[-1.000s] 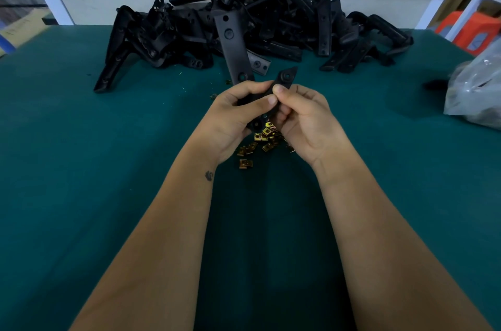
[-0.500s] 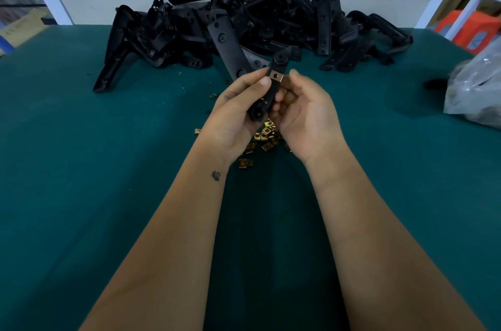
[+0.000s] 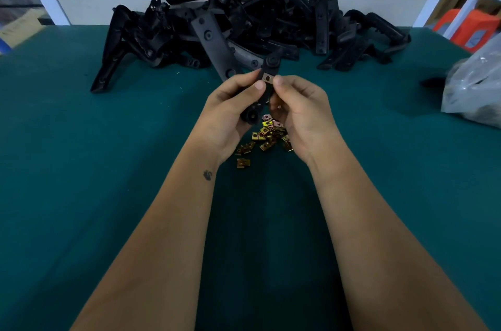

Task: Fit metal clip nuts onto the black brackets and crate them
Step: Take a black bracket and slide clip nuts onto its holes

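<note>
Hands at centre frame, both curled around one black bracket (image 3: 267, 86): the left hand (image 3: 230, 113) grips its lower part, the right hand (image 3: 301, 111) pinches beside a metal clip nut (image 3: 267, 77) seated near its upper end, thumbs flanking the nut. Loose clip nuts (image 3: 267, 135) lie on the table just below the hands, partly hidden by them. A heap of brackets (image 3: 244, 24) spans the upper centre against a pale wall. A plastic bag (image 3: 477, 86) sits at the right edge, an orange stool (image 3: 471, 29) behind it at upper right. The table (image 3: 81, 168) has a dark green cover.
</note>
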The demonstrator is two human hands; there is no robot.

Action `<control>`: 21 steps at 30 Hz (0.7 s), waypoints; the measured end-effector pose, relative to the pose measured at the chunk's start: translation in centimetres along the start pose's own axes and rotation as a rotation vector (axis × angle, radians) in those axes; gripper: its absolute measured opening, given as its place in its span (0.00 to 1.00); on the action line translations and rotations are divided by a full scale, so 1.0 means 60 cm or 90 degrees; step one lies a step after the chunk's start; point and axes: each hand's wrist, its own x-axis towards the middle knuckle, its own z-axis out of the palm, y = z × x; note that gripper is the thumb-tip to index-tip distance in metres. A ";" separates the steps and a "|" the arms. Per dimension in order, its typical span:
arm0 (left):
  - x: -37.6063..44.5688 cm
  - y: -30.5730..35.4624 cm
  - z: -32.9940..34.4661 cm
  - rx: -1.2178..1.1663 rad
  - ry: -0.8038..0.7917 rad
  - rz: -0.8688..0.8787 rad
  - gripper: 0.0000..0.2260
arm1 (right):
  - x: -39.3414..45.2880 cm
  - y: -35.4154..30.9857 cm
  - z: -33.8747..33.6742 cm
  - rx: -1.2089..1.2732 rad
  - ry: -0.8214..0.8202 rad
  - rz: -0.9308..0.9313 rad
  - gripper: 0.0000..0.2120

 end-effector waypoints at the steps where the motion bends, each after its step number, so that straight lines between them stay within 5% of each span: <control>1: 0.001 -0.002 0.002 0.035 0.025 0.008 0.07 | 0.001 0.000 -0.001 -0.080 0.022 -0.019 0.10; 7: 0.008 0.000 0.002 0.100 0.124 0.037 0.06 | 0.001 0.002 0.008 -0.295 0.044 -0.070 0.14; 10: 0.012 0.012 -0.015 0.020 0.216 0.049 0.06 | -0.003 0.005 0.012 -0.493 -0.046 -0.083 0.17; 15: 0.013 0.025 -0.048 -0.044 0.325 0.085 0.04 | -0.003 0.028 0.012 -0.855 -0.211 -0.108 0.04; 21: 0.017 0.016 -0.039 -0.019 0.294 0.064 0.05 | 0.003 0.037 0.007 -0.876 -0.163 -0.167 0.05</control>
